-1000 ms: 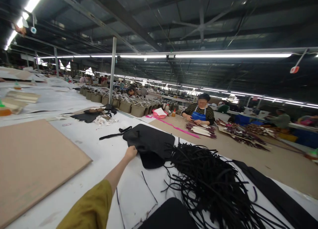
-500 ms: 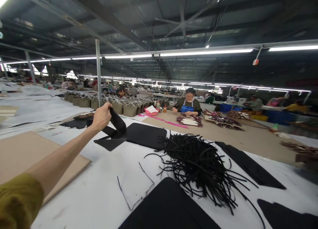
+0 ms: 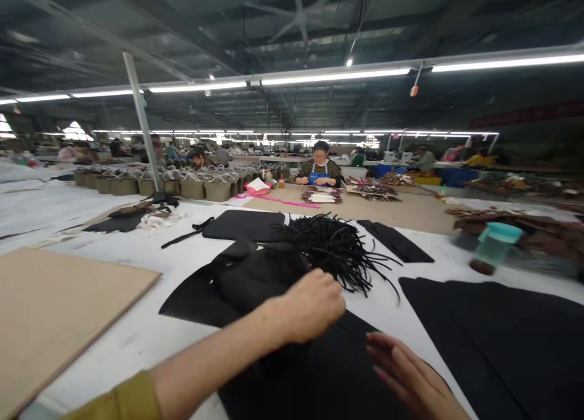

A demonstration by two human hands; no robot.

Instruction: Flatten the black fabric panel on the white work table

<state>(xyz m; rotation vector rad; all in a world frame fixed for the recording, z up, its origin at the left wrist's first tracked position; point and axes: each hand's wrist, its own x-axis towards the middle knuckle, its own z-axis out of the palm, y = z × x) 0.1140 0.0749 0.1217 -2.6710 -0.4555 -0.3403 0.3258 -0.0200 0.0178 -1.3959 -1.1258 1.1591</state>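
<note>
My left hand (image 3: 314, 304) is closed and reaches across the front of the table. It grips a limp black fabric piece (image 3: 260, 274), which trails behind it to the left, blurred by motion; the fingertips are hidden. Under that hand lies a large black panel (image 3: 337, 377). My right hand (image 3: 410, 374) hovers at the panel's right edge, fingers stretched out, holding nothing. Just beyond both hands is a tangled heap of thin black strips (image 3: 333, 244). A rounded black panel (image 3: 244, 224) lies behind the fabric piece.
Beige board (image 3: 68, 310) lies at left. More black panels (image 3: 502, 335) and a teal-lidded cup (image 3: 495, 250) are at right. Across the table a co-worker (image 3: 320, 168) sits by maroon pieces (image 3: 322, 195). Olive bags (image 3: 191, 186) stand in rows near a metal post (image 3: 141, 122).
My left hand has come from the far left back toward me and rightward, bringing the black fabric piece. My right hand has entered view. The camera has turned right, showing the cup.
</note>
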